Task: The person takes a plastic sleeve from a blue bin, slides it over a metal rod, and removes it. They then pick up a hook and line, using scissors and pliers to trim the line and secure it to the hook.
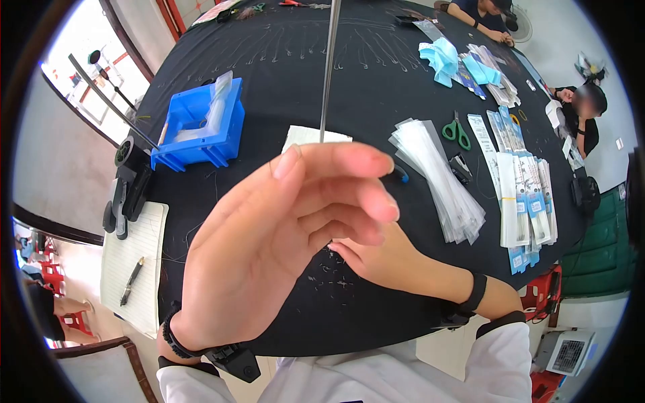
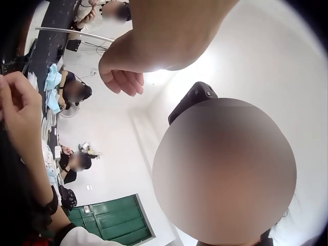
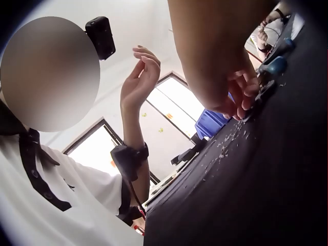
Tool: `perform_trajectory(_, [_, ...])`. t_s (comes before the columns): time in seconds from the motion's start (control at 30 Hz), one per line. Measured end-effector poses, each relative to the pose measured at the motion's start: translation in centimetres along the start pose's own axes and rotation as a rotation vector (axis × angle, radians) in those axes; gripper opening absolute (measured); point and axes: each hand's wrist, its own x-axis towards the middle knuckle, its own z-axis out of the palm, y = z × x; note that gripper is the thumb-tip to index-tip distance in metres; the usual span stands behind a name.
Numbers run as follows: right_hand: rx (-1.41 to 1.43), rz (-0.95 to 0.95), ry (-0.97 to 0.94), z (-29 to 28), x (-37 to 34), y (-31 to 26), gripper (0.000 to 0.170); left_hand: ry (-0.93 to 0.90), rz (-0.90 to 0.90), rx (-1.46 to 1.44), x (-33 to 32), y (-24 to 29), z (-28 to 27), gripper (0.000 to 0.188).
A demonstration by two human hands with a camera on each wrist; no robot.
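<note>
The left hand (image 1: 259, 238) is raised above the bench (image 1: 289, 101), thumb laid against the bent forefinger; whether anything fine is pinched there cannot be told. The right hand (image 1: 379, 258) is placed low, fingers bent next to the blue-handled tool (image 3: 275, 65) lying on the bench; its grip cannot be told either. Among the scattered clippings (image 3: 225, 146), the low wrist is best steadied and any pull made gently.
</note>
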Motion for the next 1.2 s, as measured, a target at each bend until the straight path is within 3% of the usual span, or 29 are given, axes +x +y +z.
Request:
perform_trajectory(0.33, [0.122, -0.001, -0.194, -0.1, -1.7, -2.0, 0.014, -0.002, 0.144, 0.039, 1.8, 0.4, -0.9, 0.038])
perform_trajectory(0.53, [0.158, -0.057, -0.161, -4.3, -2.6, -3.6, 0.014, 0.256, 0.232, 0.215, 2.8, -0.7, -4.1, 0.039])
perform_trajectory(0.63, [0.205, -0.062, -0.319, -7.0, -2.8, -4.3, 0.017, 0.283, 0.251, 0.289, 2.9, -1.2, -6.1, 0.039])
perform_trajectory(0.73, [0.216, -0.117, -0.306, -8.5, -2.8, -4.5, 0.017, 0.289, 0.26, 0.358, 2.9, -1.8, -7.6, 0.037])
perform_trajectory(0.97, [0.263, -0.051, 0.172, -11.6, -0.4, -5.3, 0.012, 0.017, -0.079, 0.623, 1.8, -3.2, -7.3, 0.04])
perform_trajectory(1.03, [0.266, -0.02, 0.135, -12.9, 0.3, -5.4, 0.005, -0.09, -0.166, 0.59, 1.7, -3.7, -7.1, 0.044])
perform_trajectory(1.1, [0.221, 0.035, 0.236, -13.0, 0.8, -5.2, 0.006, -0.195, -0.27, 0.511, 1.4, -4.0, -6.9, 0.045])
perform_trajectory(1.2, [0.229, 0.245, 0.265, -13.1, 1.7, -3.9, 0.009, -0.323, -0.338, 0.426, 0.9, -4.1, -6.3, 0.049])
